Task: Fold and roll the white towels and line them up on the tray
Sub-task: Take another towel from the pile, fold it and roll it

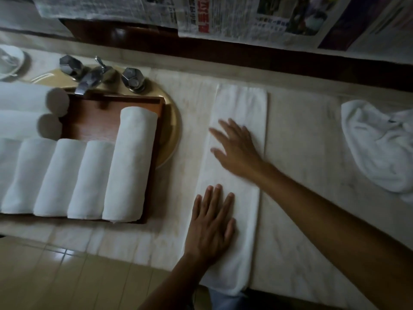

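Observation:
A white towel, folded into a long narrow strip, lies flat on the marble counter, running from the back to the front edge. My left hand presses flat on its near part, fingers apart. My right hand rests flat on its middle, fingers spread and slightly blurred. To the left, a wooden tray sits over the sink and holds several rolled white towels side by side, with more rolls at its far left. A crumpled white towel lies at the right.
A chrome faucet with two knobs stands behind the tray on the beige sink rim. Newspapers cover the wall behind the counter. A white dish sits at the far left. Tiled floor shows below the counter's front edge.

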Motion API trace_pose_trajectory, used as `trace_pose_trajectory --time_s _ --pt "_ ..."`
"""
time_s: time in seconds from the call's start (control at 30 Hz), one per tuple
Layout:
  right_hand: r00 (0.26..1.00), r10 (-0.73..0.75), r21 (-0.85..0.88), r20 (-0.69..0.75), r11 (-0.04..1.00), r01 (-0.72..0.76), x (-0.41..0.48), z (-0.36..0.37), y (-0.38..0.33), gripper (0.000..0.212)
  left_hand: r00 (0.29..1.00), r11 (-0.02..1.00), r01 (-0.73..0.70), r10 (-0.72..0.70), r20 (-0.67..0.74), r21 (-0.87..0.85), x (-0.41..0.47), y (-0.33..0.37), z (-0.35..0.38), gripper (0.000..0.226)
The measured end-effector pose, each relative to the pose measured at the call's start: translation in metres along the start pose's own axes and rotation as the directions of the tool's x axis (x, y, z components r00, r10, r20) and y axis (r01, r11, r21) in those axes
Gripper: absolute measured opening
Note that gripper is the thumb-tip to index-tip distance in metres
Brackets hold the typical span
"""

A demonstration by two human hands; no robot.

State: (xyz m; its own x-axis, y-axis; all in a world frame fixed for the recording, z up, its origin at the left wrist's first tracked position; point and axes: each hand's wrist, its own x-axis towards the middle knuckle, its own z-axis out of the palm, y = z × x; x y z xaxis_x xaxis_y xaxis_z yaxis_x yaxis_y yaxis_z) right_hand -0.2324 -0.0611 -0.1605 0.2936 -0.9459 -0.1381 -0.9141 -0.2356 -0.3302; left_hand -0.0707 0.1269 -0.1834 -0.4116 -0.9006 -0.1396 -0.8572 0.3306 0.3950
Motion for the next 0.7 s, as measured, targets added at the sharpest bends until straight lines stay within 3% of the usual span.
trace_pose_trajectory --time_s 0.13,0.27,0.47,0.6,0.7 --pt "1.000 -0.006 -0.154 -0.028 0.988 0.002 -0.040 0.031 0.012 0.068 0.999 0.999 -0.049 0.049 -0.011 0.008 0.000 -0.001 0.000 0.064" --pt "1.000 0.002 -0.161 -0.030 0.987 -0.007 0.028 0.012 0.038 0.068 0.991 0.989 -0.136 0.137 -0.011 0.057 0.000 0.011 -0.004 0.063" --pt "0.998 -0.032 -0.259 -0.048 0.966 0.019 0.113 -0.023 0.085 0.066 0.993 0.993 -0.106 0.109 -0.050 0.053 0.008 0.009 0.006 0.063" --pt "0.991 -0.046 -0.198 -0.124 0.980 0.021 0.104 -0.027 0.064 0.064 0.993 0.994 -0.099 0.103 -0.063 0.056 0.011 0.005 0.004 0.067" --pt "0.965 -0.128 -0.090 -0.229 0.990 0.109 0.047 -0.003 0.030 0.061 0.992 0.994 -0.103 0.106 -0.069 0.041 0.010 0.006 0.005 0.068"
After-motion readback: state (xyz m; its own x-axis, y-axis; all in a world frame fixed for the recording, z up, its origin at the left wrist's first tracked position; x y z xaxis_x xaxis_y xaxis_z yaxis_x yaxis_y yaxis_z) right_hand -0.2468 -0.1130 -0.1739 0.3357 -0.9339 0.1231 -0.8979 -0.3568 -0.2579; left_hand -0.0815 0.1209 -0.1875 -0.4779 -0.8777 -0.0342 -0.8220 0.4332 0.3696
